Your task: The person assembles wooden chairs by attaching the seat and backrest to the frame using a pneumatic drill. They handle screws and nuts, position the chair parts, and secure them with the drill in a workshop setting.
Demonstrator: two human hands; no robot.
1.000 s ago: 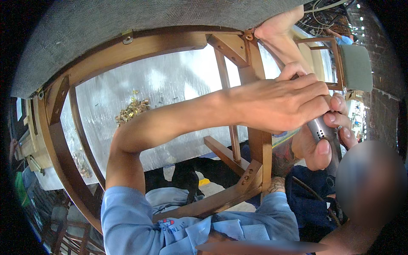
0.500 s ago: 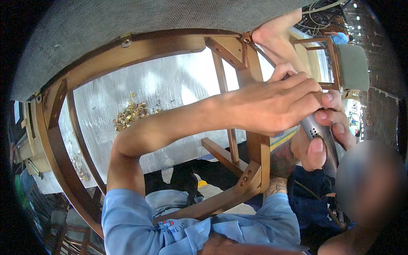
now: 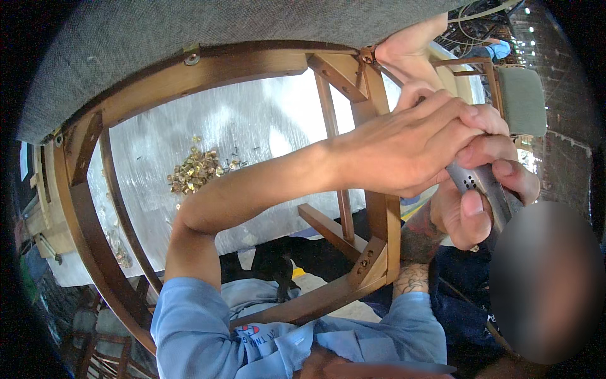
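A grey cylindrical tool (image 3: 478,183) with a cluster of small holes, which looks like a power screwdriver, lies in my right hand (image 3: 489,183). The right thumb presses along its near side and the fingers wrap over its top. My left hand (image 3: 407,148) is closed round the front end of the tool, its fingers against those of the right hand. What the tip meets is hidden behind the left hand. Just left of the hands stands the brown wooden frame (image 3: 377,215) of an upturned chair, with a grey fabric seat (image 3: 252,22) along the top.
A heap of small brass-coloured fittings (image 3: 192,172) and a few dark screws lie on the plastic-covered table (image 3: 265,183). Another person's bare arm (image 3: 404,54) bends at the frame's upper corner. A person (image 3: 549,284) is close at the right. A padded chair (image 3: 521,101) stands beyond.
Both hands and the tool have shifted slightly to the right. The fingers of my left hand now lie closer over those of the right. The chair frame has hardly moved.
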